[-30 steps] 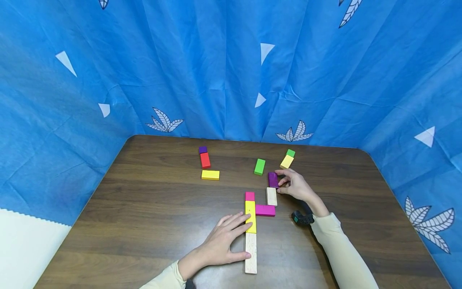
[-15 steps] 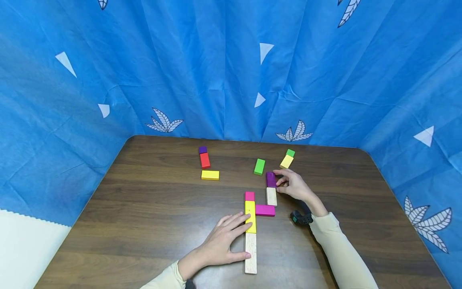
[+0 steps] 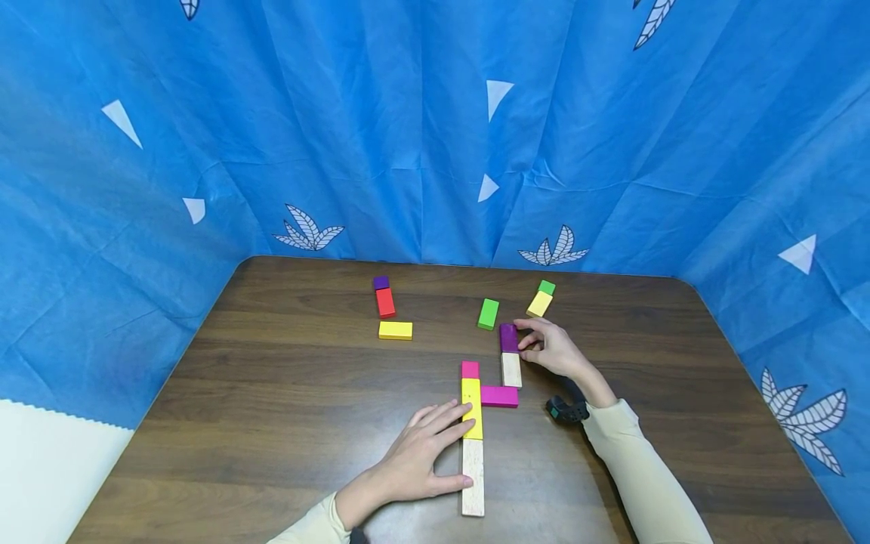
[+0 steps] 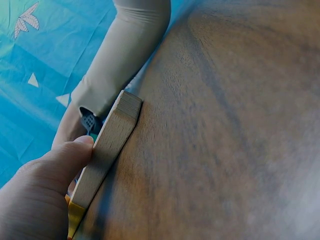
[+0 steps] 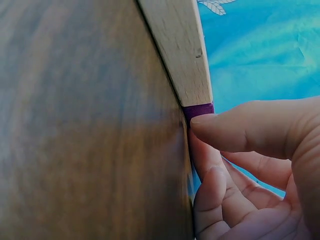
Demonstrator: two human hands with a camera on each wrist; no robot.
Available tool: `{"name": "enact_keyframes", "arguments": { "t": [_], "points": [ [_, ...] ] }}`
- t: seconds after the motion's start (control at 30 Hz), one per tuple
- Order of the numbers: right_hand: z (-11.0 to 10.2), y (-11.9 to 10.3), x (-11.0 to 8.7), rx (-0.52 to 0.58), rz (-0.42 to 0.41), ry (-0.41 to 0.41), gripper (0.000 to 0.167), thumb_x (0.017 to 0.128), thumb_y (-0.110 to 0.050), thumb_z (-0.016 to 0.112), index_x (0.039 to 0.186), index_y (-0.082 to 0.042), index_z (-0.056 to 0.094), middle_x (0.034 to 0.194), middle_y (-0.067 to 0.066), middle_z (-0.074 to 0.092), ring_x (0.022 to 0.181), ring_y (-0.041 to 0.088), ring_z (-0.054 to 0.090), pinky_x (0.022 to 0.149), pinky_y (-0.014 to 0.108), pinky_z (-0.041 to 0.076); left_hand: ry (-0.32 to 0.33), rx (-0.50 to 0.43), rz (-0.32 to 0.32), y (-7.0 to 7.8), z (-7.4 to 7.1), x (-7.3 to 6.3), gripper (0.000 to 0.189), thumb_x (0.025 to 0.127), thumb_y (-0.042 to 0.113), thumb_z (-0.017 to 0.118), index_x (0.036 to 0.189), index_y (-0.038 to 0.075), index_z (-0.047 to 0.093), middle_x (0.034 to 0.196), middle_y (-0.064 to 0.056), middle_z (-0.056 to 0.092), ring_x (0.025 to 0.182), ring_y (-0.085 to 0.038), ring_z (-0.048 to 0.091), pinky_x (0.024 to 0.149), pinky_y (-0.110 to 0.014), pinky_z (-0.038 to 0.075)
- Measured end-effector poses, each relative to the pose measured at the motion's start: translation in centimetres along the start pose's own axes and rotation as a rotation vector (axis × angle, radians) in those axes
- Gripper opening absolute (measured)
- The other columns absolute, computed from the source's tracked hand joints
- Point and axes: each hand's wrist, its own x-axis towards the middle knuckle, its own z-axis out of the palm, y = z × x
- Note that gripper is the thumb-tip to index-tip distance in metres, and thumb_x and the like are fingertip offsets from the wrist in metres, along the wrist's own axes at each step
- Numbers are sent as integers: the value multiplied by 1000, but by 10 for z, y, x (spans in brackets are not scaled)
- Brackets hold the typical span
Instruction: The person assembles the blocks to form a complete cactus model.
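My left hand (image 3: 421,455) lies with spread fingers along a straight row, fingertips on the yellow block (image 3: 472,389) and thumb against the long plain wooden block (image 3: 473,495). A pink block (image 3: 470,369) caps the row's far end. From its right side a magenta block (image 3: 499,397) sticks out, and a short plain wooden block (image 3: 511,370) stands off that one's far side. Beyond it, my right hand (image 3: 553,347) holds a purple block (image 3: 508,338) with thumb and curved fingers. In the right wrist view the purple block (image 5: 200,109) meets the wood; fingers hide most of it.
On the far left of the table (image 3: 238,393) lie a dark purple block (image 3: 381,282), a red block (image 3: 385,302) and a yellow block (image 3: 396,330). Farther right are a green block (image 3: 488,313) and a pale yellow block (image 3: 540,304) touching a small green one. Blue curtain (image 3: 408,151) surrounds the table.
The right hand has shifted the purple block slightly left, so it now lines up more closely with the short wooden block. The left hand has stayed in place.
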Motion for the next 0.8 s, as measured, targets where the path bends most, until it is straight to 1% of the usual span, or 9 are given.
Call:
{"name": "enact_keyframes", "arguments": {
  "t": [0.13, 0.2, 0.27, 0.37, 0.43, 0.5, 0.57, 0.67, 0.8],
  "points": [
    [0, 0, -1, 7, 1, 13, 56, 84, 7, 67, 137, 6, 49, 112, 22, 63, 91, 26, 66, 69, 20, 53, -1, -12, -1, 0, 0, 0, 75, 81, 58, 68, 139, 14, 55, 152, -2, 45, 142, -24, 40, 111, -45, 35],
    [0, 0, -3, -5, 5, 45, 55, 85, 5, 67, 137, 5, 51, 114, 22, 61, 91, 26, 65, 68, 20, 52, 1, -12, 3, 0, 0, 0, 74, 81, 58, 68, 139, 13, 55, 152, -2, 45, 141, -25, 40, 111, -45, 36],
    [0, -1, -5, -23, -2, 93, 52, 86, 2, 68, 136, 3, 52, 115, 20, 60, 91, 26, 65, 67, 19, 51, 5, -11, 6, 0, 0, 0, 75, 81, 58, 68, 139, 13, 55, 151, -2, 45, 141, -25, 41, 111, -45, 36],
    [1, -2, -11, -43, -37, 203, 47, 88, -4, 69, 133, 1, 56, 118, 18, 60, 94, 27, 64, 68, 21, 49, 9, -10, 10, 0, 1, 0, 75, 81, 58, 68, 139, 13, 55, 151, -3, 46, 141, -25, 41, 110, -45, 36],
    [3, -2, -17, -62, -85, 265, 45, 89, -8, 69, 132, 0, 58, 123, 17, 60, 100, 28, 63, 72, 25, 51, 10, -11, 10, 0, 1, 0, 75, 82, 59, 68, 139, 13, 55, 151, -3, 46, 141, -25, 41, 110, -46, 36],
    [6, -1, -24, -76, -129, 299, 44, 90, -10, 68, 132, -1, 58, 129, 17, 58, 110, 30, 60, 80, 35, 53, 10, -11, 12, 0, 1, -1, 74, 82, 59, 67, 139, 13, 55, 151, -3, 46, 141, -25, 41, 110, -46, 36],
    [11, -1, -31, -89, -165, 297, 44, 92, -13, 68, 133, -2, 58, 134, 16, 56, 120, 32, 56, 91, 46, 51, 12, -11, 14, -1, 1, -1, 75, 82, 59, 67, 139, 12, 55, 151, -3, 46, 141, -25, 41, 110, -46, 36],
    [18, -1, -41, -110, -190, 250, 46, 92, -17, 67, 135, -5, 57, 141, 14, 53, 133, 35, 46, 104, 58, 40, 15, -6, 14, -1, 2, -1, 75, 82, 59, 67, 139, 13, 55, 151, -3, 46, 141, -25, 41, 110, -46, 36],
    [27, -1, -51, -142, -196, 181, 50, 91, -22, 69, 138, -9, 55, 146, 13, 49, 142, 38, 34, 109, 65, 31, 13, -10, 13, -2, 1, 0, 75, 81, 60, 68, 139, 14, 55, 151, -2, 45, 141, -25, 41, 111, -46, 36]
  ]
}}
